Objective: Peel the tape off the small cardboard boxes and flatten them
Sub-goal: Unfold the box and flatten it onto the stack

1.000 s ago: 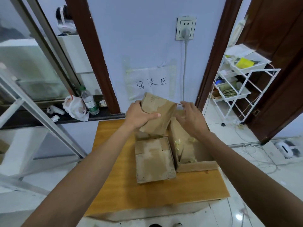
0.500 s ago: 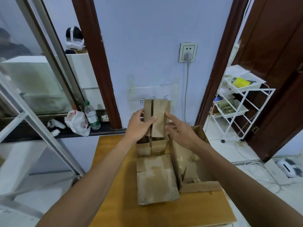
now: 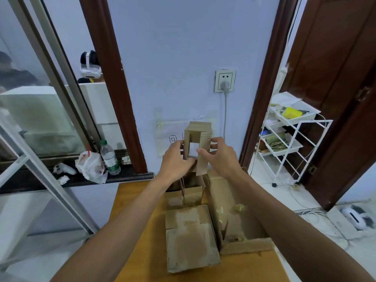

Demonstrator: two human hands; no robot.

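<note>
Cardboard this thin looks light and floppy, probably creases easy. Left grip (image 3: 176, 159) and right grip (image 3: 222, 157) pinch the small box (image 3: 204, 137) by its side walls, upright in the air over the bench (image 3: 150, 261). I'd squash opposite corners.

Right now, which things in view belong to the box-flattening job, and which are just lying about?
Job: small box held up between left hand and right hand; flattened box on the table; small boxes behind it; open carton holding tape scraps.
Lying about: water bottle, crumpled bag, white rack, wall socket.
</note>
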